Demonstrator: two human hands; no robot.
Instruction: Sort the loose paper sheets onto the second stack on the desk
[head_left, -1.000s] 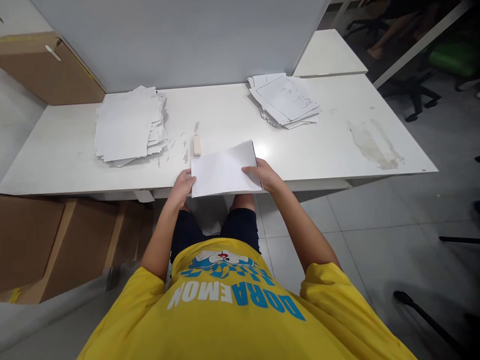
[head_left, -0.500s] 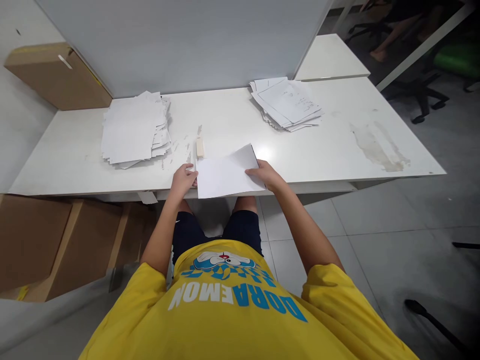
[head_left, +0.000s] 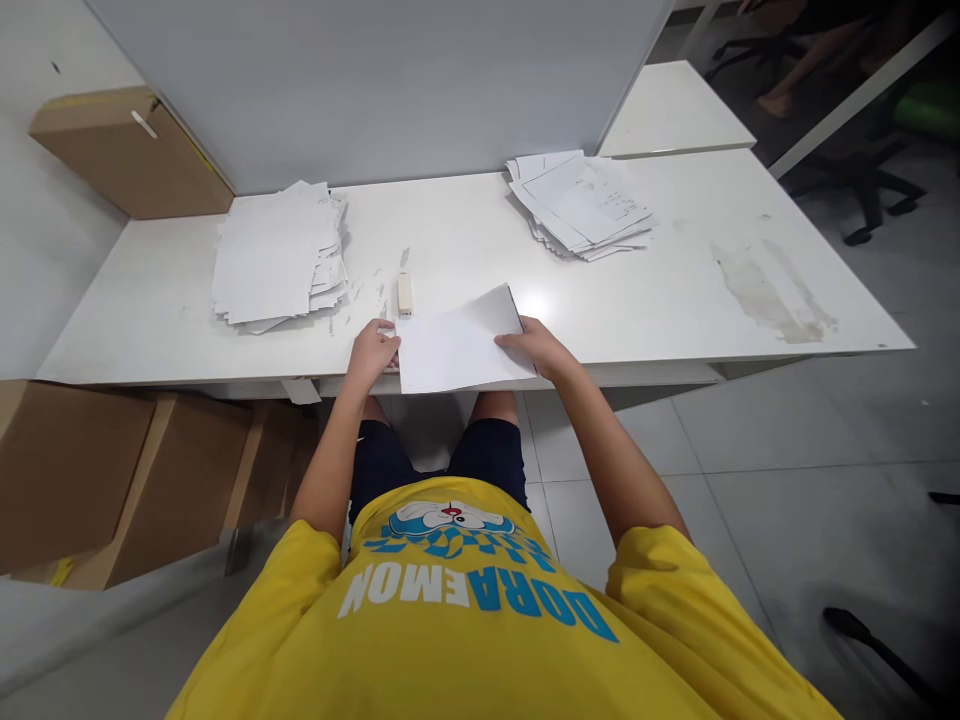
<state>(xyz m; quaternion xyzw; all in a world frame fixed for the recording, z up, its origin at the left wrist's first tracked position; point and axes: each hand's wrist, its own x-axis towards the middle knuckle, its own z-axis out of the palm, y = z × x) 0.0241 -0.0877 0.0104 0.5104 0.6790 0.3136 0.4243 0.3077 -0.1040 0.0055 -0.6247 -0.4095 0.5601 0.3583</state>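
White paper (head_left: pixel 461 345) is held over the front edge of the desk, its upper right corner bent up and a dark line along its right edge. Its visible face looks blank. My right hand (head_left: pixel 541 347) grips the right side, thumb on top and fingers underneath. At the left edge, my left hand (head_left: pixel 373 352) is closed with thumb and fingertips against the paper; its lower fingers are partly hidden. Just beyond the paper's upper left corner lies a small cream-coloured block (head_left: pixel 405 294). How many sheets I hold cannot be made out.
A thick, uneven paper stack (head_left: pixel 266 255) lies on the desk (head_left: pixel 427 225) at left, and another pile (head_left: pixel 581 200) at back right. A grey panel (head_left: pixel 375 90) rises behind. Cardboard boxes (head_left: pixel 176 480) stand lower left; another box (head_left: pixel 142 150) sits at the far left corner.
My left thumb has moved from on top of the paper to its left edge. Faint marks at the paper's lower left no longer show. The whole view has shifted slightly.
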